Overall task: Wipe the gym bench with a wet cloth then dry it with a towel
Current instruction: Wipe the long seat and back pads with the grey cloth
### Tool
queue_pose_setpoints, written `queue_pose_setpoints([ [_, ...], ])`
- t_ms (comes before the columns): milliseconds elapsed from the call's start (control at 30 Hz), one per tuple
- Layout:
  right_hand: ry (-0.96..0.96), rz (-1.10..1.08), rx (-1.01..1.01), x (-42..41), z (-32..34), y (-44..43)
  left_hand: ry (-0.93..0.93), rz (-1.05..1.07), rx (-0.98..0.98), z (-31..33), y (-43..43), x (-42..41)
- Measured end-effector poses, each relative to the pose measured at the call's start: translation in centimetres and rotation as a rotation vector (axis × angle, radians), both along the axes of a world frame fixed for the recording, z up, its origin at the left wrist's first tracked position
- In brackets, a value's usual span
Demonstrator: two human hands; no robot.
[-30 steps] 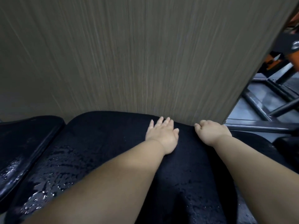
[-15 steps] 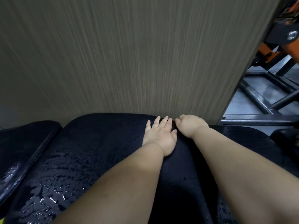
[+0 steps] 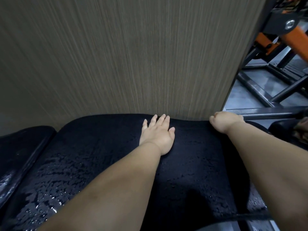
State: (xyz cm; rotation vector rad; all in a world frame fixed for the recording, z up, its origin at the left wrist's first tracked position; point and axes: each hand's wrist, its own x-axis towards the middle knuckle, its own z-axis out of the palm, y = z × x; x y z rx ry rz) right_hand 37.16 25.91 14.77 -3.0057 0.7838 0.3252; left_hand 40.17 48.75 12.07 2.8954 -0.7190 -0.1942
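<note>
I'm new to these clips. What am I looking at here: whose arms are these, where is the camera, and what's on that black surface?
The picture comes from a camera worn on a person's head, looking forward and down, so the two bare arms are the wearer's own. No machine is involved. The black surface is a padded gym bench, beaded with water on its left part. A dark cloth lies spread over the middle. The left hand presses flat on it. The right hand curls at its far edge, apparently gripping it. Behind is a wall panel, and at right a gym frame.
</note>
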Motion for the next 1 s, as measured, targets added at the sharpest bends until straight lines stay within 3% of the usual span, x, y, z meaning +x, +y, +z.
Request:
queue_pose_setpoints([
  [300,-0.063,0.337,0.084,4.3,-1.3,8.5,-0.014,0.001,-0.018,0.0,-0.1,0.0],
  [500,-0.08,0.273,0.059,2.3,-1.5,4.3,-0.007,0.006,0.005,-0.2,0.2,0.0],
  [767,-0.07,0.01,-0.049,-2.1,-1.3,-5.1,-0.007,0.004,0.017,0.0,0.0,-0.2],
  [900,-0.033,-0.027,-0.13,-1.2,-0.9,-4.0,-0.026,0.007,0.022,0.0,0.0,-0.1],
  [1000,-0.016,0.087,-0.145,-0.2,-0.9,-1.2,-0.028,0.011,0.033,-0.2,0.0,-0.1],
])
